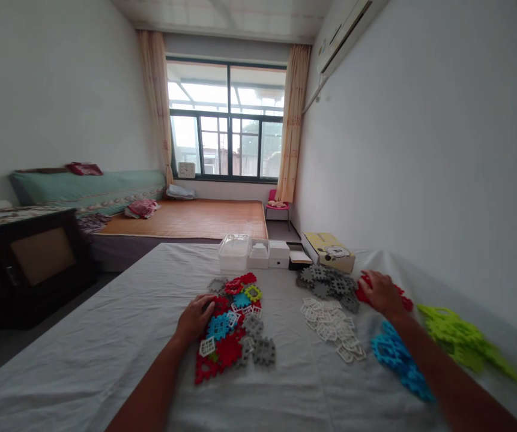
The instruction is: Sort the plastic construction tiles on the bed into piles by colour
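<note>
A mixed heap of interlocking plastic tiles [235,327] in red, blue, grey, white and green lies on the white sheet. My left hand [194,318] rests on the heap's left edge, fingers curled over the tiles. Sorted piles lie to the right: grey tiles [328,281], white tiles [332,327], blue tiles [397,360], lime green tiles [463,339] and red tiles [405,300]. My right hand [382,292] lies on the red pile, fingers bent down over it. Whether either hand grips a tile is hidden.
The table covered by a white sheet [105,348] fills the foreground. At its far edge stand clear and white small boxes [253,252] and a yellow cardboard box [330,251]. A bed [186,219], a dark cabinet [24,264] and a window lie beyond.
</note>
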The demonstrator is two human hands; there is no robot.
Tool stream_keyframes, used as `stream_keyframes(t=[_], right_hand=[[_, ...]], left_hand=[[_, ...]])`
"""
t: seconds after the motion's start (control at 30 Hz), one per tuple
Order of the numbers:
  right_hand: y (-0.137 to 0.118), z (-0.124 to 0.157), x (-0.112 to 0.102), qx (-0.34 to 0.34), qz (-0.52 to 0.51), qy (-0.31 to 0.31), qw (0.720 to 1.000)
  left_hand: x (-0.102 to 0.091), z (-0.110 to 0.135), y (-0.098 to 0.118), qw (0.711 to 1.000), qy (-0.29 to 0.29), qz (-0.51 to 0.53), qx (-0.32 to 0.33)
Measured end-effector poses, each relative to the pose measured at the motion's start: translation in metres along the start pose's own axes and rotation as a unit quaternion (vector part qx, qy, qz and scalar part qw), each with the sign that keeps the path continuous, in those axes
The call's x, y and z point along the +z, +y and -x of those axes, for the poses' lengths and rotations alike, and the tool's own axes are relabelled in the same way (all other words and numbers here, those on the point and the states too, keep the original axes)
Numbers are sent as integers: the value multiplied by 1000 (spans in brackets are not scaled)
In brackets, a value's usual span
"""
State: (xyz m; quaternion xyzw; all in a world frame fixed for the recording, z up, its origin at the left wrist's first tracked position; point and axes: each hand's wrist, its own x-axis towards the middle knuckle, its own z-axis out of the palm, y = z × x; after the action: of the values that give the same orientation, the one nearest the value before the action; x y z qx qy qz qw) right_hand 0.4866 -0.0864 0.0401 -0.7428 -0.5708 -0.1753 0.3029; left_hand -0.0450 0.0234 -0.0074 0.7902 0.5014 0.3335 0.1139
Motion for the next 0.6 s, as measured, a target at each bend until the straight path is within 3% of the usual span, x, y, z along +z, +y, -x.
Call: stream_keyframes(t=[0.1,0.2,0.27,0.4,0.6], right_hand=[[-96,18,14,-152,-109,-100,977],[-184,46,26,-244,-188,-190,932],[-224,62,32,-278,-211,-236,907],[-256,82,44,-291,-212,-273,892],[-246,92,49,-249,-255,-245,902]], left_hand=[[0,0,1,1000,-1,6,2],[0,1,1,1000,0,11,7],[0,2,2,1000,2,13,9],[-1,4,3,1000,7,17,8],[0,2,4,1000,-3,11,-3]])
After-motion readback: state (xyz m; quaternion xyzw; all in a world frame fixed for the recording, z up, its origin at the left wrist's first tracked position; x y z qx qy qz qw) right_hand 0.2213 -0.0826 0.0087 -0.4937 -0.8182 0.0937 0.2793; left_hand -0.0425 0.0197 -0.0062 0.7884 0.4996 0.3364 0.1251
